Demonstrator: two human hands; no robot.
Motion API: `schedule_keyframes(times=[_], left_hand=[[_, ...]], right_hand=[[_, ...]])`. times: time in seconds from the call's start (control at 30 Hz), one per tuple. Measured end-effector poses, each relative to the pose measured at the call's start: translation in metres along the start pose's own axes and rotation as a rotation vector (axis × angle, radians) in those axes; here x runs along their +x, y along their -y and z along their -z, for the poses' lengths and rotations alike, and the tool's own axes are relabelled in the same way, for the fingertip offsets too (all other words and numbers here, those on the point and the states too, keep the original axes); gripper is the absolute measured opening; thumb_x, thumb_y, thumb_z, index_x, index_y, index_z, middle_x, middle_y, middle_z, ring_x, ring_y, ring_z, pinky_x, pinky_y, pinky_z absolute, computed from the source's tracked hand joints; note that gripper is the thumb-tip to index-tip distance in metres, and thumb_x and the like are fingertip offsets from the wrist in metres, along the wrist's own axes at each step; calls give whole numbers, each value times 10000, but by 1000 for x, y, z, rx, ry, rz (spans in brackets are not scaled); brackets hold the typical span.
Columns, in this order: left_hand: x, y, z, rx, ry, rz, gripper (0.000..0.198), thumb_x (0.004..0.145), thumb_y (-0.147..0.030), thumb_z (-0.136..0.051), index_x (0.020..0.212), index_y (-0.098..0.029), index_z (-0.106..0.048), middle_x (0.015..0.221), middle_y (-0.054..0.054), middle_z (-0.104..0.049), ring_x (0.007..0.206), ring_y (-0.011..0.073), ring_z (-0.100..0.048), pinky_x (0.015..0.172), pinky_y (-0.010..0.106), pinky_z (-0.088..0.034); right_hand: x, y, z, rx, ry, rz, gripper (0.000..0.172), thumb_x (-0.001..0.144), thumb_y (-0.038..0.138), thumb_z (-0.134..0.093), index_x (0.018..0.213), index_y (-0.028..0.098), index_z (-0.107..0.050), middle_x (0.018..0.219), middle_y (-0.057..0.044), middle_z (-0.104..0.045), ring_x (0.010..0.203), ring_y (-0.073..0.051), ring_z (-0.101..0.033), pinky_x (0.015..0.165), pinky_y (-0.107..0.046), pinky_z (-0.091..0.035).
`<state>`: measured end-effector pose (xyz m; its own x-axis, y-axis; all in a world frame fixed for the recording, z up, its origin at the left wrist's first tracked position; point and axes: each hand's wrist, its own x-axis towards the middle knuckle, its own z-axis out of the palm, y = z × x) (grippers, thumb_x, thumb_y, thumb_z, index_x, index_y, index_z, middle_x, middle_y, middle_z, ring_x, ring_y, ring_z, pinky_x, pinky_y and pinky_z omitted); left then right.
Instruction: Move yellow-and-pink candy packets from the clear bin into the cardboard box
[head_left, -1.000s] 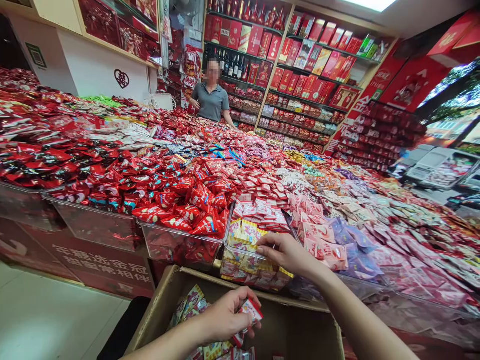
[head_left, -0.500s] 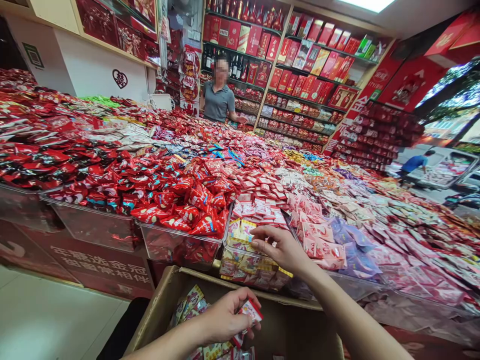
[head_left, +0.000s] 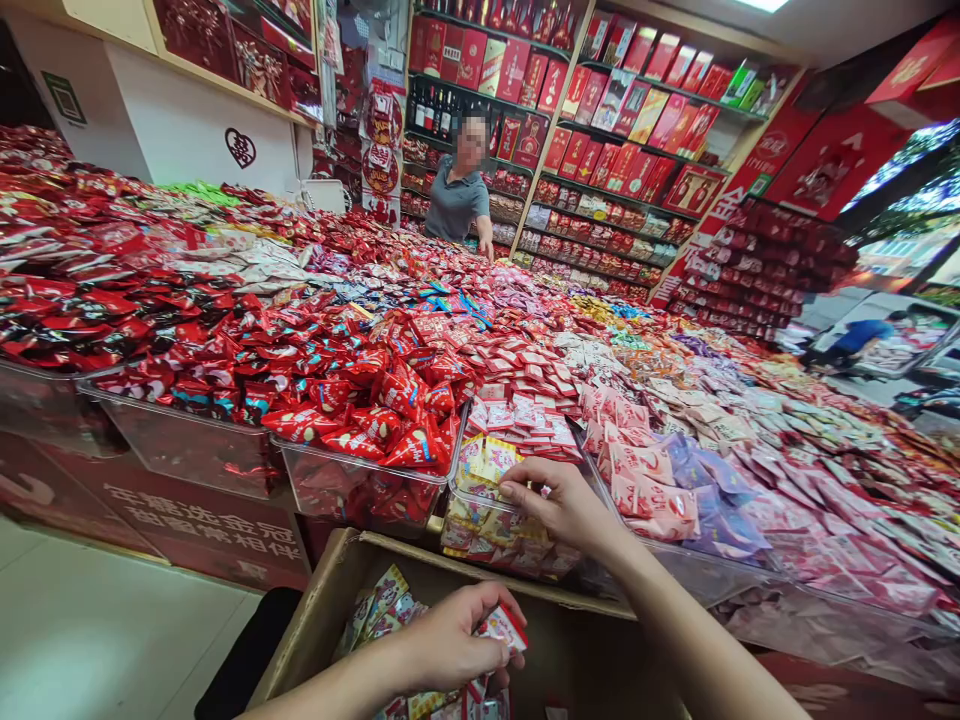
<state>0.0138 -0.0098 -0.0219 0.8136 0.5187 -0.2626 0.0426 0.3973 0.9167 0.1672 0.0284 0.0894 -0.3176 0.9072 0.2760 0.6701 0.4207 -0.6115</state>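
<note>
Your left hand (head_left: pixel 461 640) is over the opening of the cardboard box (head_left: pixel 322 600), and its thumb and fingers are pinching a small red-and-white packet (head_left: pixel 504 630). Below this hand, in the box, there lie more small packets (head_left: pixel 384 602), some of them with yellow edges. Your right hand (head_left: pixel 564 505) is at the clear bin (head_left: pixel 466 496) just beyond the box; its thumb and index finger are bent, with their tips close together beside the yellow packets (head_left: pixel 487 458). I cannot tell whether these tips hold something or only touch the packets, and the other fingers are curled under the hand. The yellow packets lie at the front of this bin, and behind them are pink-and-white packets (head_left: pixel 517 415). On the left of it stands a bin heaped with shiny red packets (head_left: pixel 405 450); on the right lie pink packets (head_left: pixel 649 480) and, next to them, purple packets (head_left: pixel 705 485). At the far side of the candy heaps, a person in a grey shirt (head_left: pixel 456 200) stretches one arm down toward the packets, in front of shelves with red boxes (head_left: pixel 517 70).
</note>
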Motion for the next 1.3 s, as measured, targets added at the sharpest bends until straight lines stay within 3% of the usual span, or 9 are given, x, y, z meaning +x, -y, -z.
schedule_keyframes(times=[0.2,0.33,0.43,0.57,0.7,0.93,1.07,1.17,1.3], left_hand=[[-2,0,-1,47,21,24,124,630,-116,-524,749,-142,-499,657,-16,-594,508,74,-522,522,217,-381],[-4,0,2,-101,118,-55,240,666,-227,-615,848,-146,-480,774,25,-624,630,110,-592,610,249,-404],[-4,-2,3,-246,175,-108,332,678,-270,-631,923,-168,-431,855,46,-627,695,130,-615,666,284,-413],[-8,-11,0,-284,187,-171,392,718,-299,-593,1031,-183,-389,719,-10,-614,626,97,-591,641,256,-412],[-9,-18,-3,-231,169,-152,450,740,-321,-560,1108,-186,-338,614,-44,-586,590,108,-586,597,241,-413],[-6,-10,-6,-99,154,-53,430,705,-275,-605,1066,-181,-392,699,7,-629,585,123,-615,536,223,-449],[-7,-13,-7,-140,188,-76,404,726,-323,-574,1040,-186,-359,653,-3,-622,458,103,-591,429,183,-416],[-7,-14,-6,-158,147,-123,438,723,-323,-579,1064,-205,-330,655,-4,-628,450,98,-584,416,172,-411],[-6,-10,-7,-94,65,-149,408,731,-269,-572,1068,-205,-351,633,-16,-622,477,91,-576,478,205,-452]], right_hand=[[2,-2,0,0,-21,52,158,773,271,-480,771,181,-610,730,-29,-623,684,-123,-551,639,-233,-424],[-11,4,2,-1,-292,138,121,765,238,-493,816,190,-592,813,-57,-618,810,-163,-549,729,-296,-433],[-39,13,-5,24,-453,131,105,770,187,-475,815,202,-568,806,-63,-607,805,-177,-551,723,-319,-440],[-88,17,-35,66,-420,-150,122,737,217,-527,857,211,-544,793,-57,-599,739,-175,-560,640,-282,-458],[-117,8,-68,412,-261,-469,143,747,328,-508,763,192,-549,703,-27,-578,571,-136,-540,491,-241,-440],[-128,-8,-75,551,-536,-483,212,741,313,-524,585,168,-526,733,-27,-538,714,-143,-497,660,-265,-407],[-130,-8,-81,881,-503,-481,166,736,352,-523,740,189,-555,720,-18,-531,580,-109,-465,549,-244,-393],[-131,-9,-92,1112,-442,-498,239,699,378,-562,876,220,-532,656,7,-522,498,-92,-433,484,-228,-369],[-131,-11,-100,1071,-454,-554,220,676,344,-597,835,198,-553,662,0,-550,527,-97,-455,499,-223,-379]])
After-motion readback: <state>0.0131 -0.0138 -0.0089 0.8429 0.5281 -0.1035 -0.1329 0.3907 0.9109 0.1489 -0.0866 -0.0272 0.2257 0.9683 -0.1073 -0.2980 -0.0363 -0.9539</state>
